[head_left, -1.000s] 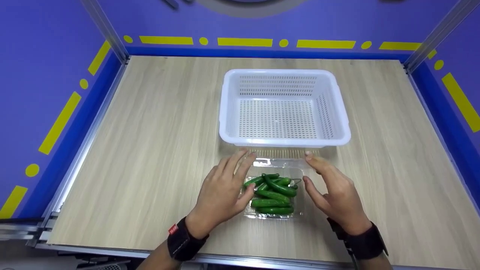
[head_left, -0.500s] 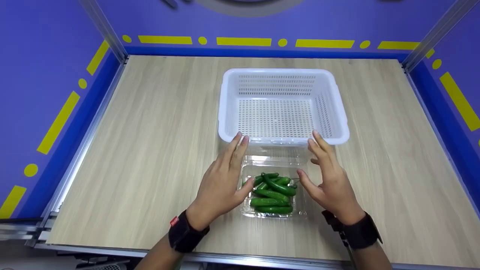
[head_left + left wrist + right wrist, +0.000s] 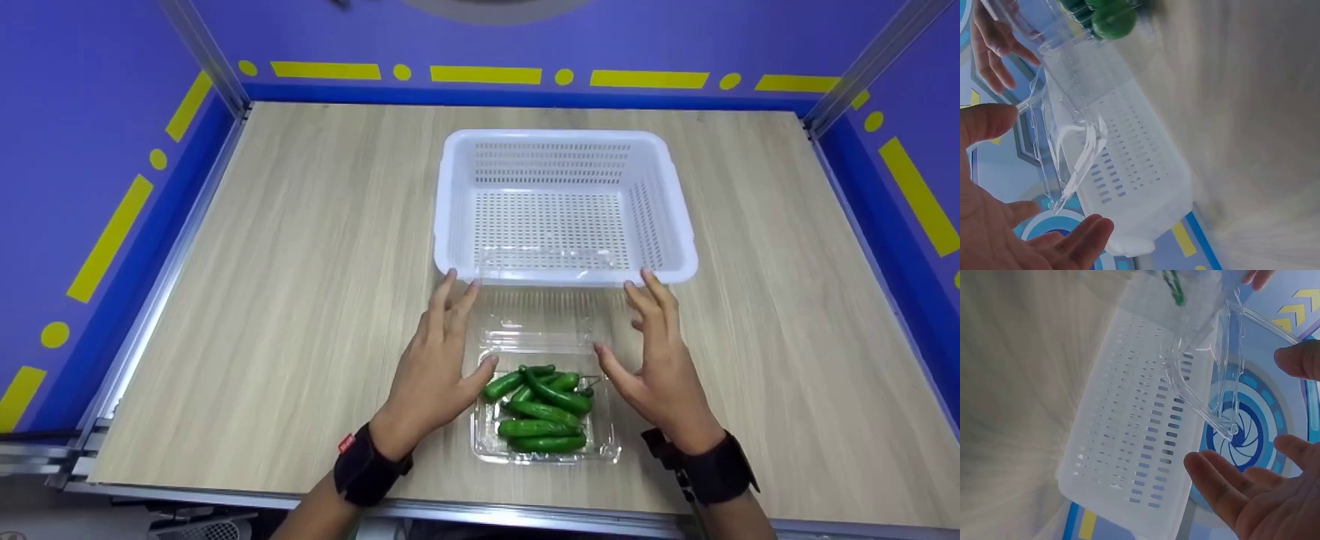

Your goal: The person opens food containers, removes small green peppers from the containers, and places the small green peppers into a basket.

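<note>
Both left hand (image 3: 432,367) and right hand (image 3: 661,379), fingers spread, released; clear container (image 3: 602,427) of green vegetables (image 3: 541,411) between, contact unclear

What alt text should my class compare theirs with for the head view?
A person's left hand and right hand flank a clear plastic clamshell container, lid open, that holds slender green vegetables. Beyond it, a white perforated plastic basket stands on a wood-grain table.
</note>
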